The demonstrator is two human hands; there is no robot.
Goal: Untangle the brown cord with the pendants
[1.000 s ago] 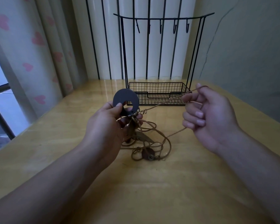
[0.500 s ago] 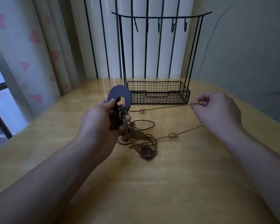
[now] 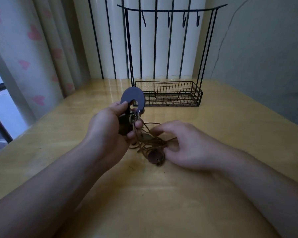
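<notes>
- The step in hand looks like the sorting of the knot itself: the brown cord (image 3: 151, 143) lies bunched in a tangle on the wooden surface (image 3: 230, 134), between the two hands, and it is plainly not yet free.
- The left hand (image 3: 108, 133) is raised just above the surface. Its thumb and curled fingers grip the dark horseshoe-shaped pendant (image 3: 133, 97) together with a darker pendant (image 3: 125, 124) and the metal rings below it; cord runs down from this cluster into the tangle.
- The right hand (image 3: 184, 146) hangs low over the tangle with fingers loosely spread and slightly bent, its fingertips (image 3: 167, 149) at the cord beside the round brown pendant (image 3: 154, 157) lying on the surface. It is blurred, so I cannot tell whether it pinches a strand or only touches.
- The next move, as I judge it, calls for picking out one loop and easing it clear while the left hand keeps the pendants raised; tugging hard would likely tighten the knot.
- A black wire rack (image 3: 169, 93) stands well behind.
</notes>
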